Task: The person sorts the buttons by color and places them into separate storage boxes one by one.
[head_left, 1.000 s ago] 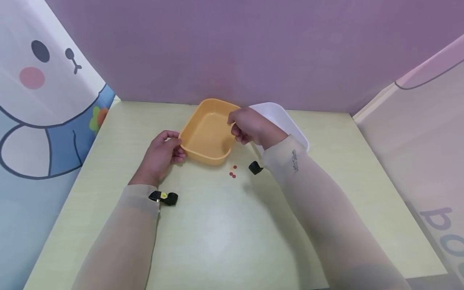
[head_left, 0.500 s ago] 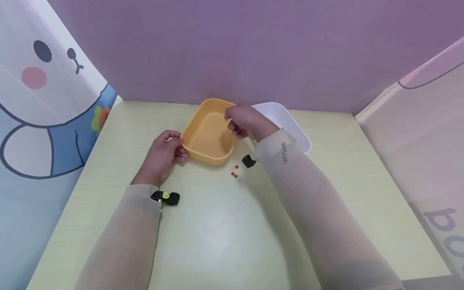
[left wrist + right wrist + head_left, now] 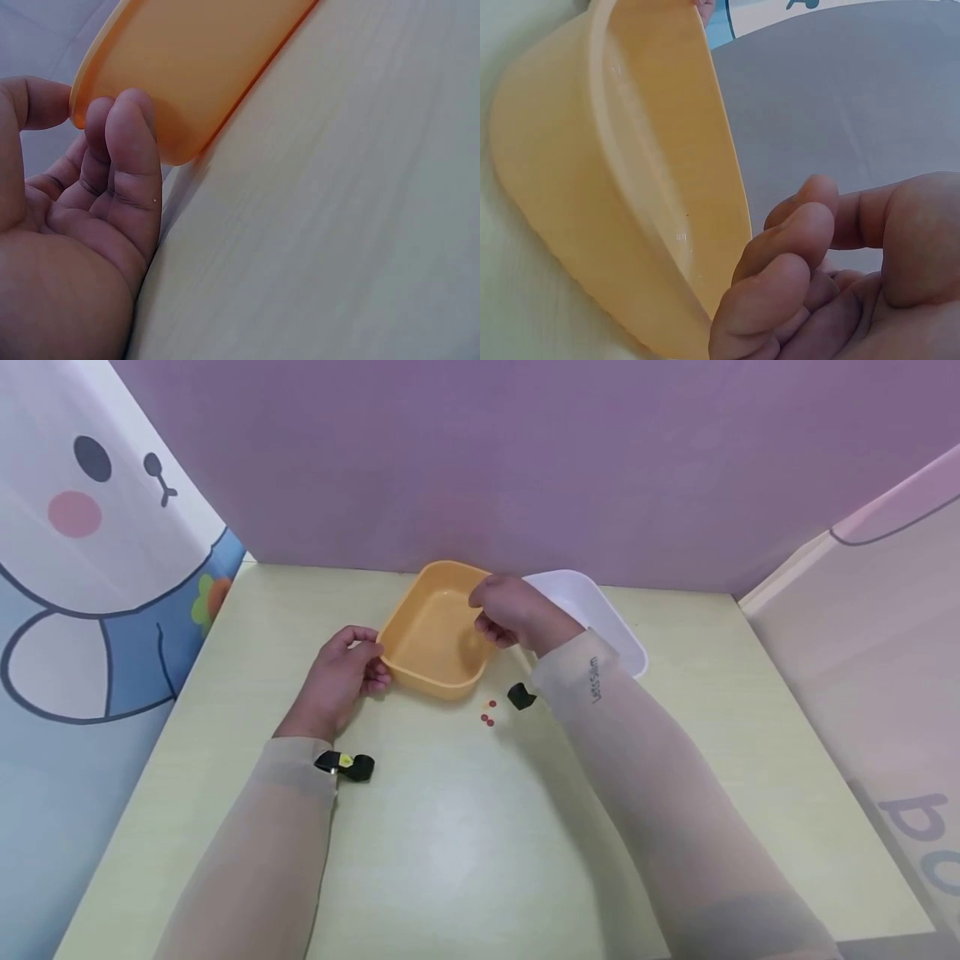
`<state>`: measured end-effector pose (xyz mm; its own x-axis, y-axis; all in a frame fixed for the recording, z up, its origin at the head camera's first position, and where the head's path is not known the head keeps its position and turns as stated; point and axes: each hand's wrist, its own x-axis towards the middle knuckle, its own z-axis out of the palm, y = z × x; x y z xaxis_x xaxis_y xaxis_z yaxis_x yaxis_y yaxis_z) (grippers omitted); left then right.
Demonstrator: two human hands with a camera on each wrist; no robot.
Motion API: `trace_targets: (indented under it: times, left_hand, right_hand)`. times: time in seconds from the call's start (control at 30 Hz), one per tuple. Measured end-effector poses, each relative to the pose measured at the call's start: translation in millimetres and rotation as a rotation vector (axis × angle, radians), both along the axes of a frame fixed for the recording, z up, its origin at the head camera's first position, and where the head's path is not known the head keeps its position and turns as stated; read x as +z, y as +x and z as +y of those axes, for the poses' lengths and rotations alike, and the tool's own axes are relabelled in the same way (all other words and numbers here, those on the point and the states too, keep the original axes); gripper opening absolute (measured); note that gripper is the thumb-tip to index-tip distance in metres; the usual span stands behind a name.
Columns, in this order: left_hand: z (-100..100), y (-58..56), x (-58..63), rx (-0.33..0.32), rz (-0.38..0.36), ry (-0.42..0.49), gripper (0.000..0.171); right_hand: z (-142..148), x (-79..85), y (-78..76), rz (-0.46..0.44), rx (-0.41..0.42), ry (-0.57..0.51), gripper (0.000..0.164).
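Observation:
A yellow-orange plastic basin point(image 3: 435, 681) with rounded corners stands near the back of the table. My left hand point(image 3: 337, 681) pinches its left rim; in the left wrist view the thumb is at the lip and other fingers rest against the outer wall. Over the basin's right rim is my right hand point(image 3: 517, 614), fingers curled and thumb near the index finger. In the right wrist view those fingers point(image 3: 772, 292) appear in front of the basin wall; anything between the tips is hidden. Several small red discs point(image 3: 491, 722) and a yellowish one point(image 3: 486, 707) lie in front of the basin.
A white basin point(image 3: 611, 631) stands right of the yellow-orange one, partly hidden by my right hand and forearm. Behind the pale table point(image 3: 442, 860) rises a purple wall point(image 3: 480, 460). Printed panels point(image 3: 60, 668) flank both sides.
My right hand has shifted slightly left and up over the yellow-orange basin's right rim, then stayed nearly still. My left hand keeps its hold. The head view has tilted a little.

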<state>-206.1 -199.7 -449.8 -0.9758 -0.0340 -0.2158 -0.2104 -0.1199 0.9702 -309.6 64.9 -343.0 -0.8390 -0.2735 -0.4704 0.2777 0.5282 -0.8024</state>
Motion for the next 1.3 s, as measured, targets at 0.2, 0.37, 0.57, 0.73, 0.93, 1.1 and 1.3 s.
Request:
trace_targets:
  times: [0.2,0.37,0.57,0.73,0.93,1.1,1.3]
  left_hand:
    - [-0.4,-0.4,0.0,-0.001,-0.010,0.000,0.021]
    - [0.1,-1.3,-0.2,-0.002,-0.006,0.005,0.022]
    - [-0.4,-2.6,-0.7,-0.002,-0.008,-0.003,0.020]
    - [-1.1,-3.6,-1.5,0.001,-0.002,-0.022,0.018]
    - [-0.9,-3.2,-2.0,0.000,-0.005,-0.016,0.023]
    - [-0.6,-3.0,-1.8,0.003,0.002,-0.010,0.026]
    - [-2.2,-2.4,-1.5,0.002,0.003,-0.007,0.024]
  right_hand:
    - [6.1,-1.7,4.7,0.014,0.005,-0.008,0.035]
    - [13.8,-2.2,8.9,0.047,0.014,-0.004,0.027]
    - [23.0,-1.4,17.3,0.047,0.031,0.001,0.020]
    - [30.3,-4.5,23.0,0.046,0.040,-0.027,0.021]
    - [38.0,-10.2,32.4,0.026,0.033,-0.025,0.017]
    - [41.4,-14.3,41.7,0.031,0.039,-0.020,0.014]
    - [43.8,-22.3,52.0,0.043,0.058,0.006,0.024]
